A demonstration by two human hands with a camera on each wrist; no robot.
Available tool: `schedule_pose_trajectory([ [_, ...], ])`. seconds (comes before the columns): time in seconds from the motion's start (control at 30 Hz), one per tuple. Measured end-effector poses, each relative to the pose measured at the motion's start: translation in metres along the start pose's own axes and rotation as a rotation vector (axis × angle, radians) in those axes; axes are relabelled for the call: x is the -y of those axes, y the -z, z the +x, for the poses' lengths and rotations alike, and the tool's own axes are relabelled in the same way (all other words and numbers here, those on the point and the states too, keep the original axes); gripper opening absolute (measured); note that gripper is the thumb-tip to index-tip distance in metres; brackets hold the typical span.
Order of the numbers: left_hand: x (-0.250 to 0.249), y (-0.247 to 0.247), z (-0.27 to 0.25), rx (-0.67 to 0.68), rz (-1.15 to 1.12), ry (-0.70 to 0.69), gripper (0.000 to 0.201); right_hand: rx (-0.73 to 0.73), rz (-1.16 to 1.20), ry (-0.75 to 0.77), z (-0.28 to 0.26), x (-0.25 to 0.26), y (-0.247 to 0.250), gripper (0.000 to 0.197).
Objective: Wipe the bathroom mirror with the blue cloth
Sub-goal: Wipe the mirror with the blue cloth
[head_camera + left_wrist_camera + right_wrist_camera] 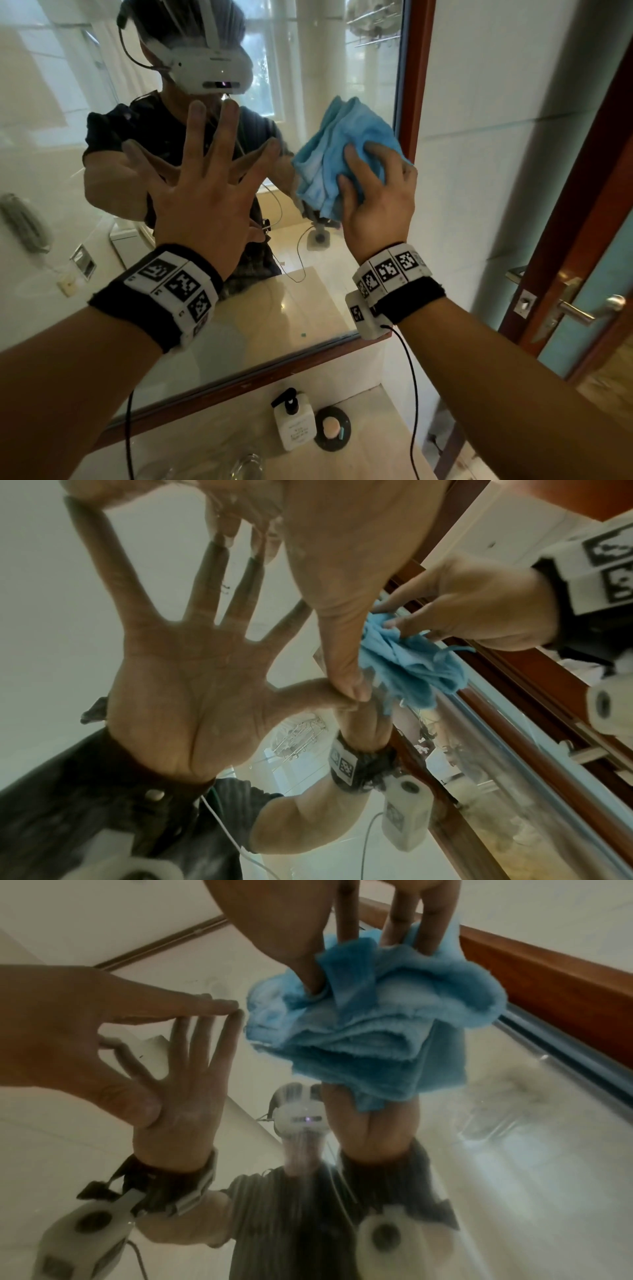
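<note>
I am holding the blue cloth [342,154] bunched against the mirror [51,154], near the glass's right edge and about level with my chest reflection. My right hand [376,202] is gripping it: the thumb is digging into the folds from the left while the fingers [435,931] are curling over the top, as the right wrist view is showing. The cloth is lying crumpled in several layers, with a loose flap hanging below my palm.

My left hand [205,192] is standing open just to the left of the cloth, all fingers spread wide and straight, fingertips touching the glass. The left wrist view is showing its thumb meeting its own reflection beside the cloth. Both forearms are reaching up and forward, each wrist wearing a black band with printed markers.

The mirror is sitting in a red-brown wooden frame [416,85]. The glass is looking hazy and streaked toward the lower right. Below the frame a pale stone worktop [376,428] is carrying a white pump bottle [294,425] and, just beside it, a dark round dish [332,428]. White tiled wall is filling the space to the right of the frame, and a wooden door with a metal handle [582,311] is standing beyond it.
</note>
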State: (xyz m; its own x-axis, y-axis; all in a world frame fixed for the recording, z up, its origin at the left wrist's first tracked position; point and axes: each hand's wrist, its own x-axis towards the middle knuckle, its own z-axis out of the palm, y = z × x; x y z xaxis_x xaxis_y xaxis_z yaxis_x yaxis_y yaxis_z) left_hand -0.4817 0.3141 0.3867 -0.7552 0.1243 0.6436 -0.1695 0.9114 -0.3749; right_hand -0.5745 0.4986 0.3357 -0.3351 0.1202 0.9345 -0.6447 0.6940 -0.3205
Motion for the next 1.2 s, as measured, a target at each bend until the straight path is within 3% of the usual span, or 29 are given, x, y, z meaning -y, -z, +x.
schedule_pose_trajectory([
  [0.2,-0.003,-0.003,-0.007,0.022,0.006,0.0,0.123,0.045,0.036,-0.09,-0.04,-0.011,0.0,0.023],
  [0.53,-0.011,-0.019,-0.023,0.044,-0.006,-0.001,0.121,0.274,-0.028,-0.326,-0.122,-0.031,0.001,0.019],
  [0.73,-0.011,-0.022,-0.022,0.058,-0.012,0.0,0.123,0.41,-0.021,-0.493,-0.169,-0.042,0.0,0.027],
  [1.0,-0.012,-0.021,-0.022,0.054,0.018,-0.007,0.12,0.388,-0.01,-0.492,-0.157,-0.037,0.002,0.017],
  [1.2,-0.013,-0.021,-0.023,0.049,-0.019,0.001,0.12,0.282,-0.016,-0.351,-0.089,-0.019,0.011,0.012],
])
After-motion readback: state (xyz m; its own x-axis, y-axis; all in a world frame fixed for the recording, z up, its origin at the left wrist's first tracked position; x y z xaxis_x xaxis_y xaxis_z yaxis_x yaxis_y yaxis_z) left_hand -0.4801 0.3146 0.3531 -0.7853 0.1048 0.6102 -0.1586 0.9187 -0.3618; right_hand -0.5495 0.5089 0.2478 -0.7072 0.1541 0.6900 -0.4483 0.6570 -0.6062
